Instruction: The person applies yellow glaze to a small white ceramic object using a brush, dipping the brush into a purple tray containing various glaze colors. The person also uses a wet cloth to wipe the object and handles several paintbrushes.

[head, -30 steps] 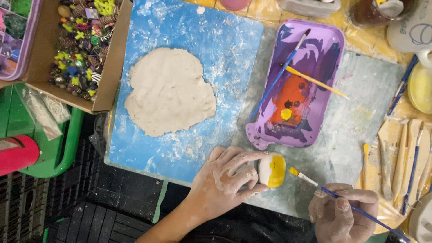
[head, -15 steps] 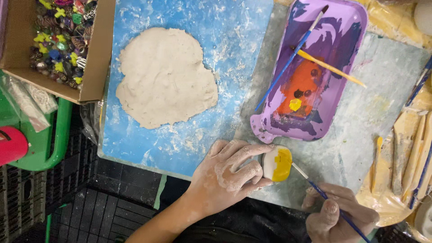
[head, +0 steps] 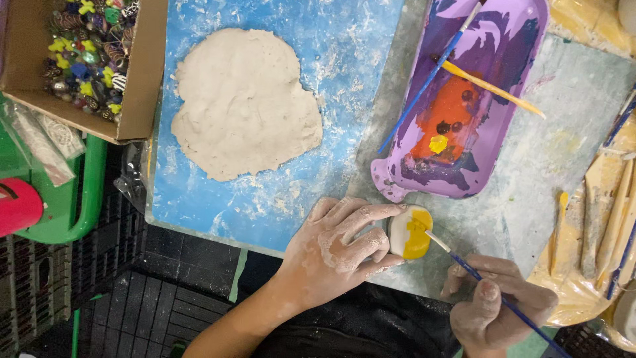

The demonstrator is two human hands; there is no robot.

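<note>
My left hand [head: 341,248], dusted with clay, grips a small round clay piece [head: 411,232] that is white on one side and yellow on the other. My right hand [head: 493,305] holds a thin blue-handled paintbrush [head: 464,265] whose tip touches the yellow part of the piece. Both hands sit at the near edge of the work board [head: 530,179]. Just beyond the piece lies a purple paint tray [head: 510,86] with orange, yellow and dark paint, and two brushes rest across it.
A flattened slab of pale clay [head: 245,103] lies on a blue mat [head: 344,40]. A cardboard box of coloured beads [head: 86,46] stands at the far left, above a green stand [head: 86,199]. Wooden modelling tools [head: 609,219] lie at the right.
The view has drifted so everything sits lower and left in the frame. More of the clay piece is yellow, and the brush tip now touches it.
</note>
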